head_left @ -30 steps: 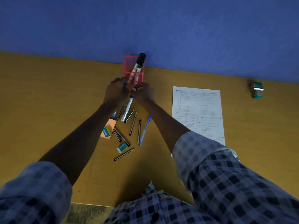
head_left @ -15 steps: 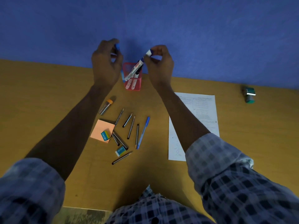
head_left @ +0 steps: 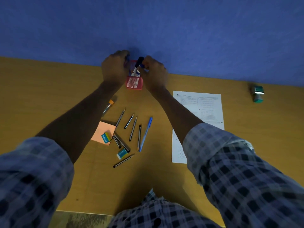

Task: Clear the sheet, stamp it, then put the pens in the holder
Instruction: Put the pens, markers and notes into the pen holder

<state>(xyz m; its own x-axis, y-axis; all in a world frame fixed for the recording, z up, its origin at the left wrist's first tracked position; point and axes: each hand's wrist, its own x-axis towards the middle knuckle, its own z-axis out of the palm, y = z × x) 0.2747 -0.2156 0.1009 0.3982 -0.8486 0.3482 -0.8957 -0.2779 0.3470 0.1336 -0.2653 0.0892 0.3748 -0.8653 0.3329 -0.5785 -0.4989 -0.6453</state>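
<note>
Two hands flanking holder, wall-side edge

- Shirt: checked, dark blue/black squares on pale grey-white – woven look.
- Left sleeve & right sleeve: same check, rolled up w/ a thick folded cuff below the elbow.
- Forearms bare.
- Left hand, right hand: bare.

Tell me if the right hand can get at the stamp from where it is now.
Probably yes. The stamp lies alone on bare table, past the sheet. The right hand is busy at the holder, apparently gripping a marker.
</note>
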